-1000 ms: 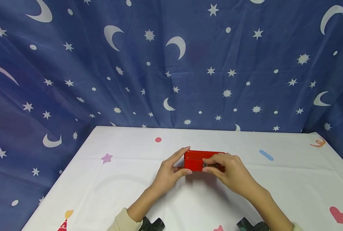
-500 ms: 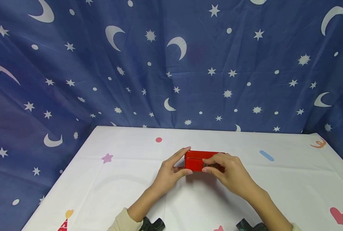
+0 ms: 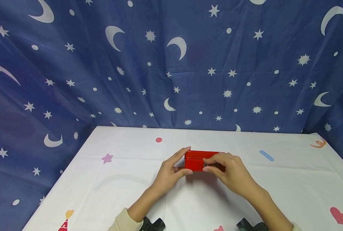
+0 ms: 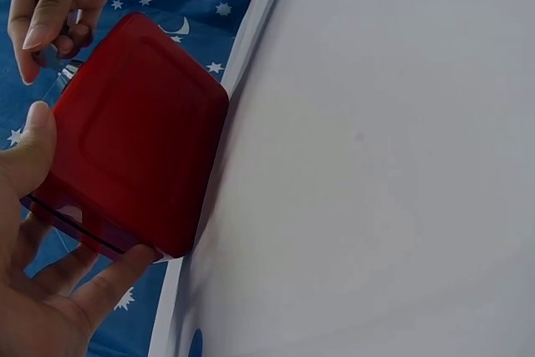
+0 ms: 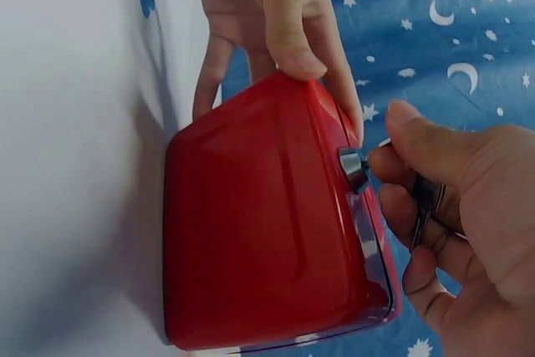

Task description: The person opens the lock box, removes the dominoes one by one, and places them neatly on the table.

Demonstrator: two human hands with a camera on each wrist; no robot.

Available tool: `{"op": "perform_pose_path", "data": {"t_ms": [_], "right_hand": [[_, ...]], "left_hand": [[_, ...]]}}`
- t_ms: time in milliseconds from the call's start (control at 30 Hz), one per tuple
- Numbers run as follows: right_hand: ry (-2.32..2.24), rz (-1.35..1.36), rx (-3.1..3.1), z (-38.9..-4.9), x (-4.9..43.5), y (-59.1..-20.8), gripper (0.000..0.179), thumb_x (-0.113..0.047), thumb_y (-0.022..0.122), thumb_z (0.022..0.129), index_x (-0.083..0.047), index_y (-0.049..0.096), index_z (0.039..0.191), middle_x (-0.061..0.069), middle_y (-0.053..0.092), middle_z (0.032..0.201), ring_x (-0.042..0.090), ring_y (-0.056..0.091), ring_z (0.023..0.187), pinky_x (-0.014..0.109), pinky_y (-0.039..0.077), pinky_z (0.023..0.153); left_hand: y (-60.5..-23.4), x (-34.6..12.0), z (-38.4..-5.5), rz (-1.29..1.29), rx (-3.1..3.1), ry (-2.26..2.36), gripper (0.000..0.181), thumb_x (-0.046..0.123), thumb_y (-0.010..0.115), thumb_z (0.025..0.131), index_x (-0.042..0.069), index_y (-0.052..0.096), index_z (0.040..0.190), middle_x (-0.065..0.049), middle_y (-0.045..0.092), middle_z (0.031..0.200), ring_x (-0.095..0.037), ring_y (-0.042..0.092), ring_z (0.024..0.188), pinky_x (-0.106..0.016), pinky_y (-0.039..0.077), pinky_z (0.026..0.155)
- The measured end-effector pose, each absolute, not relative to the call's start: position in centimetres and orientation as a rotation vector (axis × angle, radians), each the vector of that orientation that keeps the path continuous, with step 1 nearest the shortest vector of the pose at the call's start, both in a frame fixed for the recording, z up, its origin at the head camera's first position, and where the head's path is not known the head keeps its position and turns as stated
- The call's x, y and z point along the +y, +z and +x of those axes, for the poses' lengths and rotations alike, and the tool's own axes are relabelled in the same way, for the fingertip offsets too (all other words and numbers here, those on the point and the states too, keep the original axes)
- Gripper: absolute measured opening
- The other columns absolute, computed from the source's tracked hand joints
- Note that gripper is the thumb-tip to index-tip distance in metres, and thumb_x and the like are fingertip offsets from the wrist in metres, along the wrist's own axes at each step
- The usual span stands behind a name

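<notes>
A red metal cash box stands on the white-covered table near the middle in the head view. My left hand holds its left end, thumb on the near side and fingers round the far side. A silver lock sticks out of the box's upper face in the right wrist view. At that lock my right hand pinches a key, mostly hidden by thumb and fingers. A second dark metal piece, apparently another key, hangs beneath those fingers. The lid looks closed.
The table has a white cloth printed with small coloured shapes. Behind it hangs a blue curtain with moons and stars. Dark wrist devices show at the front edge of the head view.
Almost nothing differs. The right fingers have shifted very slightly at the lock, while the box and left hand stay in place.
</notes>
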State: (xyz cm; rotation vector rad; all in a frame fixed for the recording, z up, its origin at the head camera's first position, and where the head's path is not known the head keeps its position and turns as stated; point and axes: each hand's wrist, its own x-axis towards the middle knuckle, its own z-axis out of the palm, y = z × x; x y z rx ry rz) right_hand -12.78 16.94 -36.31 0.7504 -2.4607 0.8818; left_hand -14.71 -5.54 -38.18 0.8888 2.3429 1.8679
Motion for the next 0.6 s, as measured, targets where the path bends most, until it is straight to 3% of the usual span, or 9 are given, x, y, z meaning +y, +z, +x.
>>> {"op": "perform_pose_path", "data": {"t_ms": [433, 600], "right_hand": [[0.864, 0.737, -2.454, -12.82, 16.89, -36.4, 0.03, -0.015, 0.087, 0.068, -0.013, 0.076, 0.096, -0.005, 0.071, 0.09, 0.012, 0.061, 0.079, 0.031, 0.056, 0.068], [0.915, 0.731, -2.448, -12.95, 16.9, -36.54, 0.03, -0.013, 0.087, 0.068, -0.013, 0.076, 0.096, -0.006, 0.07, 0.088, 0.01, 0.06, 0.076, 0.026, 0.056, 0.065]], "left_hand": [[-38.22, -5.57, -14.72, 0.888, 2.342, 1.865, 0.069, 0.001, 0.072, 0.081, 0.007, 0.044, 0.143, -0.011, 0.038, 0.148, -0.026, 0.037, 0.135, -0.043, 0.05, 0.089], [-38.27, -5.55, -14.78, 0.893, 2.351, 1.861, 0.068, 0.001, 0.072, 0.081, 0.007, 0.044, 0.143, -0.011, 0.039, 0.148, -0.026, 0.037, 0.135, -0.043, 0.05, 0.089]]}}
